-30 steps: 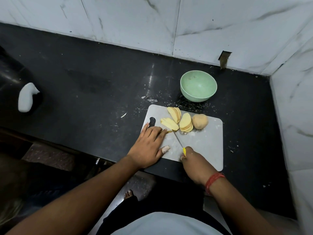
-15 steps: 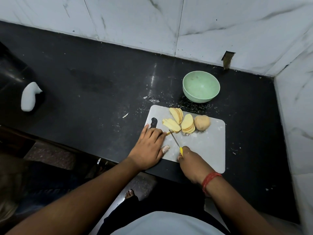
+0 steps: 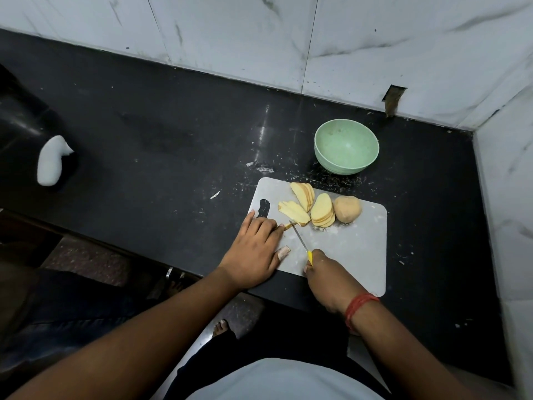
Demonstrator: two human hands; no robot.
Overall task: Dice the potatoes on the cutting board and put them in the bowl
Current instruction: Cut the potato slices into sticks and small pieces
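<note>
A grey cutting board [image 3: 357, 246] lies on the black counter. On its far part sit three fans of potato slices [image 3: 323, 210] and one uncut potato piece [image 3: 347, 208] at their right. My left hand [image 3: 253, 251] lies flat on the board's left end, fingertips pinning a thin potato strip [image 3: 287, 226]. My right hand [image 3: 326, 277] grips a knife [image 3: 301, 241] with a yellow handle; its blade tip touches the nearest slice pile. The green bowl [image 3: 346, 145] stands empty behind the board.
White marble walls close off the back and the right side. A white rounded object [image 3: 52, 160] lies far left on the counter [image 3: 144, 140]. The counter's front edge runs under my forearms; bare feet show on the floor below.
The knife blade has shifted slightly left toward my left fingertips and the thin strip. My left hand stays pressed on the board. The potato piles have not moved.
</note>
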